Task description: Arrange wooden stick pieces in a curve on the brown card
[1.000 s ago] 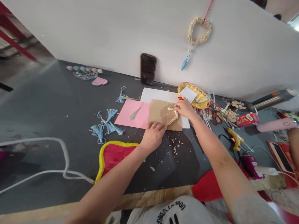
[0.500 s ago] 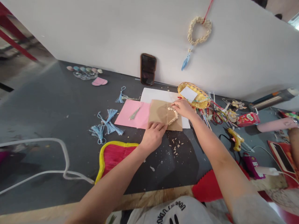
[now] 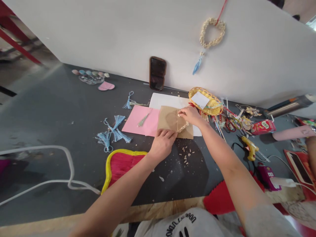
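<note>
A partly beaded heart-shaped ring (image 3: 183, 127) lies over a sheet of brown paper (image 3: 164, 115); cream beads cover its right side, and a thin outline shows on the left. My left hand (image 3: 163, 142) is closed at its lower end, fingertips at the paper's near edge. Fingers of my right hand (image 3: 190, 115) pinch at the upper end of the beads, covering part of them. Beneath are pink paper (image 3: 128, 123) with a pale green tassel (image 3: 143, 120) and a white sheet (image 3: 158, 98). Small beige tube pieces (image 3: 185, 156) lie scattered nearer me.
Blue tassels (image 3: 116, 130) lie left, near a red pad with yellow edging (image 3: 123, 164). A phone (image 3: 157, 73) leans on the wall, where a finished beaded heart (image 3: 212, 33) hangs. Rightward are a woven basket (image 3: 212, 103), a yellow glue gun (image 3: 251, 148) and a pink bottle (image 3: 293, 132).
My right hand has shifted slightly left and down, now covering more of the beaded strand's upper part. My left hand stays in place on the paper.
</note>
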Demonstrator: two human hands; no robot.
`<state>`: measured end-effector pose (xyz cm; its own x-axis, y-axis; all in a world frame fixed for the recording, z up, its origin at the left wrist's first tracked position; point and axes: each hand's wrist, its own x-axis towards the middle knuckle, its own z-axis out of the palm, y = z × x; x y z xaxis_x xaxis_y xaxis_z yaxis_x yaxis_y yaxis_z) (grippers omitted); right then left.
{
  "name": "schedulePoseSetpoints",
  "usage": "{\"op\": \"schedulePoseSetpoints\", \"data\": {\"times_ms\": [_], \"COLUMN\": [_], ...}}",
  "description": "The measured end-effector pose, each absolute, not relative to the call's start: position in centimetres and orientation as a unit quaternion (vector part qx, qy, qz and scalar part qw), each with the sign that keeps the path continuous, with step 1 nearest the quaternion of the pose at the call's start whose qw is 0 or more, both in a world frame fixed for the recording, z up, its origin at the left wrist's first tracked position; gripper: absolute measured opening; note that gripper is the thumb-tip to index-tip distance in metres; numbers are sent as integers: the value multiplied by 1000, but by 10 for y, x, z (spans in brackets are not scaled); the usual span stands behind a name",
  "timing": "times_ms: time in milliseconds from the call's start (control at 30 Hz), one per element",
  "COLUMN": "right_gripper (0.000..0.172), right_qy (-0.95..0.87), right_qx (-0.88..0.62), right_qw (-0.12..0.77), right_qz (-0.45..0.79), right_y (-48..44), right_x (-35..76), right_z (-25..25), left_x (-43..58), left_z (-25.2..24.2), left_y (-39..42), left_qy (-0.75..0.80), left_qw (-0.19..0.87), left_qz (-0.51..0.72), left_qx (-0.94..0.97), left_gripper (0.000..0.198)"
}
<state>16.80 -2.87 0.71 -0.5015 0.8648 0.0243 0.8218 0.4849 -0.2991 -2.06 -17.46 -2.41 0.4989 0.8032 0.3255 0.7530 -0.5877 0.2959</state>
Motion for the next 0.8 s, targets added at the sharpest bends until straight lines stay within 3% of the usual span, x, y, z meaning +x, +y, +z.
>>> {"op": "schedulePoseSetpoints", "data": {"times_ms": [467, 600, 800], "right_gripper": [24, 18, 16], "right_qy": [-841, -807, -824], "right_qx": [-506, -570, -553], "right_qw": [141, 98, 37], "right_qz": [129, 118, 115], "right_y": [-27, -31, -42], "right_x": [186, 202, 206], "right_z": [24, 31, 23], "left_x": [-21, -21, -21], "left_z": [-26, -26, -26], "left_y": [-174, -175, -175], "left_qy": [450, 450, 449], "left_qw": [58, 58, 59], "left_qz": [216, 214, 217], "left_qx": [864, 865, 865], "left_gripper": [42, 44, 44]}}
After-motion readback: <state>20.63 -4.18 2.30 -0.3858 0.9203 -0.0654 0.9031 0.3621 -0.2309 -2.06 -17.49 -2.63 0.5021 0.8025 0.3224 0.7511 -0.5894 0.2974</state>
